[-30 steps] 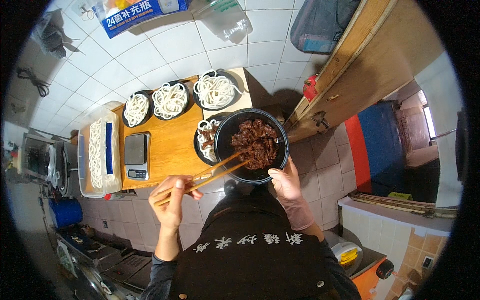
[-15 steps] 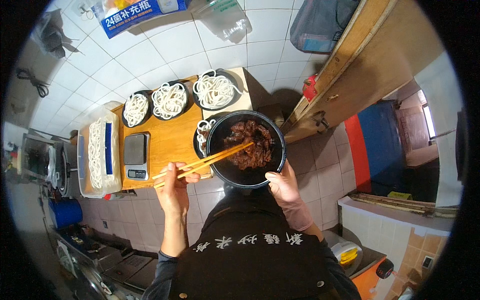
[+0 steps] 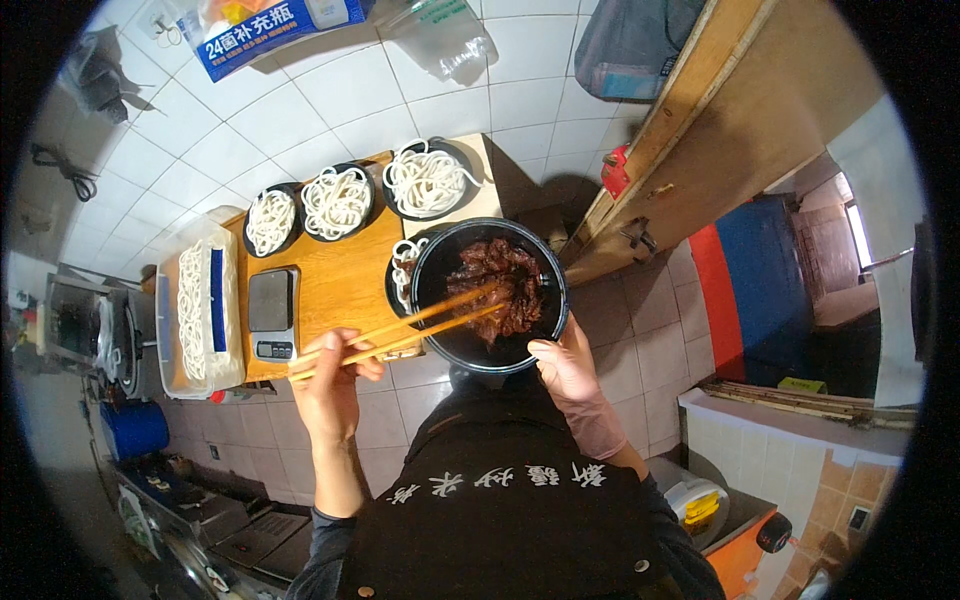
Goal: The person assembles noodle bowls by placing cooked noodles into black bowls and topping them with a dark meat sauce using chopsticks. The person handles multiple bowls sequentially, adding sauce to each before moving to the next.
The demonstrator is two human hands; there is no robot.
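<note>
Left hand point(image 3: 328, 395): fingers curled round a pair of chopsticks point(image 3: 400, 327), tips in the brown meat point(image 3: 515, 305). Right hand point(image 3: 567, 365): closed on the near-right rim of the large black bowl point(image 3: 490, 353) holding that meat, thumb on top. Bowl sits at the table's near-right corner, overlapping a smaller bowl point(image 3: 391, 288) in view.

Progress, my read: noodles are portioned; three far bowls point(image 3: 462, 157) show plain white noodles point(image 3: 335, 203). Smaller bowl has noodles too, rest of it hidden, so can't tell what's on top. Good heap of meat left; chopstick work mid-way.

Surface: wooden table point(image 3: 345, 285), grey scale point(image 3: 271, 300) on the left, clear container point(image 3: 230, 345) of noodles at its left end.

Room: white tiled wall point(image 3: 290, 115) far side, wooden door point(image 3: 720, 150) right, blue drum point(image 3: 135, 428) on the left.
</note>
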